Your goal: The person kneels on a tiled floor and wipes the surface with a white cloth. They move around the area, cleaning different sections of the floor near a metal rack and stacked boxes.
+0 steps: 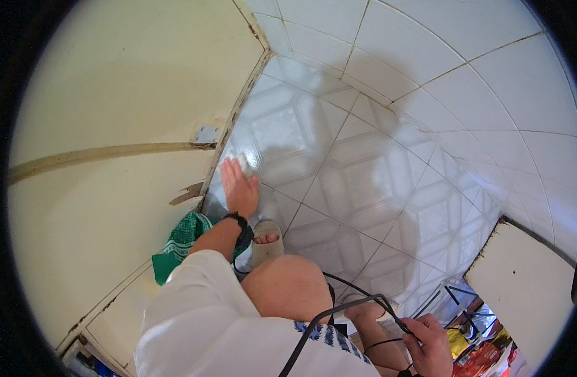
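My left hand (239, 191) lies flat, fingers stretched, on a white cloth or pad (245, 165) against the tiled floor (338, 188). It is beside the base of a cream cabinet (109, 103); most of the cloth is hidden under the palm. A black band circles the left wrist. Down at the lower right, my right hand (427, 346) grips a loop of black cable (349, 301) between thumb and fingers. The cable runs across my white shirt. One foot in a beige slipper (268, 240) stands just behind the left hand.
A green and white bag (182, 245) leans on the cabinet by my left forearm. White wall tiles (411, 42) bound the floor ahead. A cream panel (524, 273) juts in at right, near a wire rack (451, 294) and red and yellow packages (484, 358).
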Action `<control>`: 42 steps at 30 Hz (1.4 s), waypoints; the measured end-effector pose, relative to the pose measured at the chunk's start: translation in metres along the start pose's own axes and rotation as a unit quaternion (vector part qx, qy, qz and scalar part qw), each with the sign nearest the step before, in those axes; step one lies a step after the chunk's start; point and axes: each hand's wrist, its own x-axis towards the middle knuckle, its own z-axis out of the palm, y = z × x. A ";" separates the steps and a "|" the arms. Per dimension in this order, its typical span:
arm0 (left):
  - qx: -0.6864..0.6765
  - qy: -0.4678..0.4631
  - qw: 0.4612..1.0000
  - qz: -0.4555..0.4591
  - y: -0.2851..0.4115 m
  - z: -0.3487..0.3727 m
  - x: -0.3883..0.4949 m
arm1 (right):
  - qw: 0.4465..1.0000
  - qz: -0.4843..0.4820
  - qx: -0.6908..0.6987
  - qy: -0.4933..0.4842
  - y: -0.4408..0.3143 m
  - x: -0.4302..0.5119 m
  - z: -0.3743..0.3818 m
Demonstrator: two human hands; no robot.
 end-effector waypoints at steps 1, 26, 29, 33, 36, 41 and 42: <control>0.010 -0.017 0.999 -0.032 -0.005 -0.001 -0.017 | 1.000 0.002 0.002 -0.001 0.002 -0.003 0.000; -0.044 0.042 0.997 0.046 0.055 0.046 0.059 | 0.994 -0.091 -0.065 -0.009 0.001 -0.005 0.012; -0.042 0.038 0.998 0.018 0.036 0.028 0.066 | 0.996 -0.069 -0.049 -0.016 -0.006 -0.004 0.009; 0.007 0.073 0.988 -0.135 0.007 0.004 -0.009 | 0.994 -0.097 -0.052 -0.006 -0.009 -0.009 0.006; 0.048 0.094 0.970 -0.219 0.023 0.020 -0.030 | 0.995 -0.085 -0.043 -0.011 -0.008 -0.008 0.009; -0.053 0.059 0.996 0.029 0.068 0.042 0.041 | 0.997 -0.064 -0.044 -0.022 -0.013 0.001 0.015; -0.052 0.026 0.998 0.035 0.068 0.038 0.052 | 0.997 -0.061 -0.044 -0.021 -0.015 0.002 0.015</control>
